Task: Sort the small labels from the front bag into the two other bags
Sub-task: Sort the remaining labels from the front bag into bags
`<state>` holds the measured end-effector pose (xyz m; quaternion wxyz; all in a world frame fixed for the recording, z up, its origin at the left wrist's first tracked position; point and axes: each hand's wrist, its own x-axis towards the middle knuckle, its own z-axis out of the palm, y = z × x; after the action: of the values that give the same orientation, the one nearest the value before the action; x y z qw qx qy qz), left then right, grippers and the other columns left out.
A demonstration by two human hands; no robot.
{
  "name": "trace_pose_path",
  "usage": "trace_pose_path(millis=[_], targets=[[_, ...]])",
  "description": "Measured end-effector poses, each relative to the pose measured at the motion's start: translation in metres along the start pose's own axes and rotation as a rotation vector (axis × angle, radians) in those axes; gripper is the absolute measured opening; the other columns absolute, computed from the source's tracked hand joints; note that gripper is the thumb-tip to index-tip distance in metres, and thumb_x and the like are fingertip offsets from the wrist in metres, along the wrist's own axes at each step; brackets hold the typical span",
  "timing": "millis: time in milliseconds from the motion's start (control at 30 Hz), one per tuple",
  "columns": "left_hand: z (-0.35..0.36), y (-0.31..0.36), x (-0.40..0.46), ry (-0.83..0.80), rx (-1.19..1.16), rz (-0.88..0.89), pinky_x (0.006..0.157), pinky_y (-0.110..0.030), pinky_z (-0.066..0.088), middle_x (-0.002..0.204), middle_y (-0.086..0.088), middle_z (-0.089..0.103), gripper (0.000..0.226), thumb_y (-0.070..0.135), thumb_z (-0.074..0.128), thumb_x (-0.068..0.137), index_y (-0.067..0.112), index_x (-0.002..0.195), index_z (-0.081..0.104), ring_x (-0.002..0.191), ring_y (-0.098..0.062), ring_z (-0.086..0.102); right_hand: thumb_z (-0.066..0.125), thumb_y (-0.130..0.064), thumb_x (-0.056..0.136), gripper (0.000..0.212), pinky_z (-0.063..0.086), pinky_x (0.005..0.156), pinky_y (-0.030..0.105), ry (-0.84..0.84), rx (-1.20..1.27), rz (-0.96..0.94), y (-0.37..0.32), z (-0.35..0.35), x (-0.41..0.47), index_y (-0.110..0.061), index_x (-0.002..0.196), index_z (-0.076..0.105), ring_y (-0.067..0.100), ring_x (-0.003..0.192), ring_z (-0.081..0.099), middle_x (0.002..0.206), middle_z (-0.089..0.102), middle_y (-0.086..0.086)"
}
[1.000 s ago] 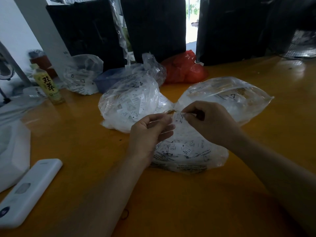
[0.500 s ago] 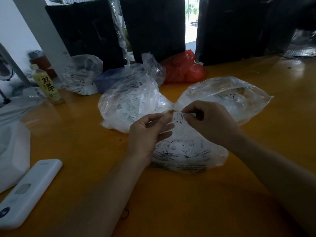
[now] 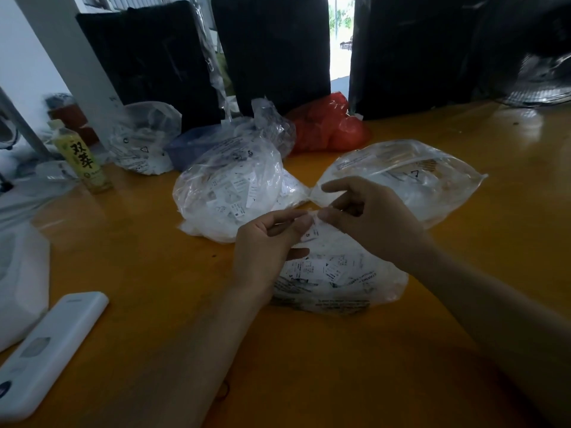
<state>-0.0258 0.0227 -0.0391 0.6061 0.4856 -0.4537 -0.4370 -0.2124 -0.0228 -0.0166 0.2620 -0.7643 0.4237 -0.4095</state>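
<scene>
Three clear bags on an orange table. Front bag: nearest the person, lying flat, holding many small white printed labels. Left bag: behind the front bag and to the left, bulging, packed with labels. Right bag: behind and to the right, mostly flat, contents hard to make out.

One label: white, small, marked with an "S", held above the front bag between both hands. Left hand: fingers curled, thumb and fingertips pinching the label's left edge. Right hand: thumb and one finger pinching the label's upper right corner, index finger raised and pointing left.

Other items, far side of table: red bag, blue tub behind the left bag, a further clear bag at far left, a bottle with yellow-green label standing upright.

Near left: white flat device lying on the table; a white object beside it, cut off by the frame edge.
</scene>
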Motion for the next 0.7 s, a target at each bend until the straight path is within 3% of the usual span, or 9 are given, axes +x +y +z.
trace_pose_path(millis=[67, 167, 367, 533, 700], targets=[[0.001, 0.003, 0.001, 0.053, -0.080, -0.037, 0.060, -0.024, 0.061, 0.094, -0.004, 0.082, 0.016, 0.029, 0.088, 0.073, 0.023, 0.088, 0.084, 0.086, -0.017, 0.080, 0.075, -0.038, 0.089, 0.022, 0.059, 0.070, 0.030, 0.054, 0.106, 0.067, 0.002, 0.000, 0.001, -0.030, 0.107, 0.066, 0.007, 0.075, 0.071, 0.084, 0.074, -0.010], [0.000, 0.003, 0.003, 0.070, -0.134, -0.069, 0.058, -0.022, 0.060, 0.094, -0.002, 0.082, 0.021, 0.033, 0.088, 0.067, 0.024, 0.086, 0.085, 0.083, -0.013, 0.079, 0.078, -0.028, 0.089, 0.007, 0.058, 0.068, 0.022, 0.042, 0.132, 0.051, 0.003, 0.003, 0.000, -0.026, 0.091, 0.071, 0.006, 0.072, 0.072, 0.079, 0.075, -0.010], [0.001, 0.003, 0.000, 0.024, -0.162, -0.111, 0.060, -0.021, 0.059, 0.101, -0.004, 0.082, 0.034, 0.033, 0.086, 0.074, 0.015, 0.103, 0.081, 0.092, -0.018, 0.080, 0.074, -0.025, 0.093, 0.008, 0.047, 0.064, 0.006, -0.014, 0.088, -0.074, -0.005, 0.014, -0.007, -0.031, 0.099, 0.074, -0.008, 0.071, 0.066, 0.078, 0.069, -0.030], [-0.001, 0.002, 0.002, 0.027, -0.218, -0.146, 0.065, -0.020, 0.059, 0.106, 0.001, 0.081, 0.020, 0.031, 0.085, 0.076, 0.021, 0.093, 0.084, 0.098, -0.011, 0.078, 0.073, -0.033, 0.093, 0.014, 0.042, 0.049, 0.009, -0.088, 0.085, -0.059, -0.007, 0.017, -0.009, -0.032, 0.107, 0.071, -0.004, 0.057, 0.059, 0.076, 0.063, -0.035], [0.001, 0.001, 0.001, -0.048, -0.242, -0.159, 0.073, -0.020, 0.060, 0.111, -0.004, 0.081, 0.039, 0.033, 0.084, 0.072, 0.016, 0.107, 0.082, 0.101, -0.015, 0.077, 0.075, -0.026, 0.092, 0.009, 0.041, 0.048, 0.010, -0.088, 0.034, -0.044, -0.005, 0.017, -0.010, -0.027, 0.097, 0.068, -0.003, 0.053, 0.057, 0.072, 0.063, -0.031]])
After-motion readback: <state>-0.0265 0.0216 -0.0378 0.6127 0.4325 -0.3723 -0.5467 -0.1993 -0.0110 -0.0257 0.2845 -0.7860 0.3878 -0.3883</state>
